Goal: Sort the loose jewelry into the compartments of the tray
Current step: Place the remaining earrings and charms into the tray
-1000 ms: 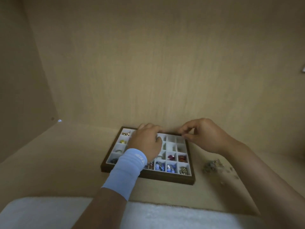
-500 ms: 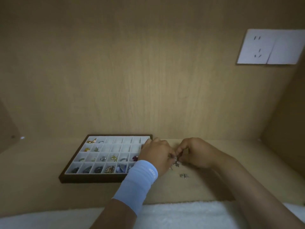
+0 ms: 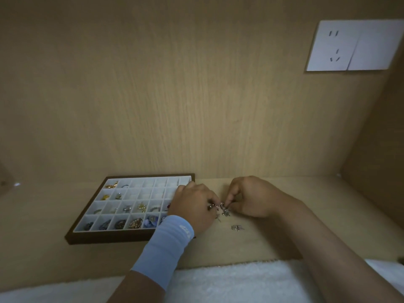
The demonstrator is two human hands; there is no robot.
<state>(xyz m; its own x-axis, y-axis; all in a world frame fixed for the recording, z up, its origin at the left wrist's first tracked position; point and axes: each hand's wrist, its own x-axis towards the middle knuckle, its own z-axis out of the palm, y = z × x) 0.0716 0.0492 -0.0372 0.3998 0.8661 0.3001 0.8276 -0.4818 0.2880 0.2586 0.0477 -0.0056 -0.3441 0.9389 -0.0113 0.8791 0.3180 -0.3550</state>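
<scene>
Head view puts the loose jewelry (image 3: 225, 211) right of the tray, on the worktop (image 3: 273, 243), where a small silvery tangle sits between my two hands. My left hand (image 3: 193, 209) has its fingers curled and pinched on one end of that tangle; my right hand (image 3: 251, 199) pinches down on the other end with thumb and forefinger, and the two nearly touch. I judge I am teasing pieces apart before carrying one over. Loose items I can count: the tangle itself, one thin bit just below it (image 3: 218, 218), and one separate silver piece (image 3: 237, 227) lying nearer to me, so about three lots remain outside, though how many pieces the tangle holds I cannot tell. The tray (image 3: 105, 239) has a dark frame and white dividers in four rows; I count seven columns in the back row, while my left hand and its pale blue wrist sleeve (image 3: 166, 246) hide the right end of the nearer rows. Roughly seventeen compartments show something inside: the front row looks full as far as I can see, the second mostly filled, the two back rows filled only at the left. By my estimate the sorting is well past halfway. Beyond, one white wall socket plate (image 3: 354, 48) sits on the wood panel.
</scene>
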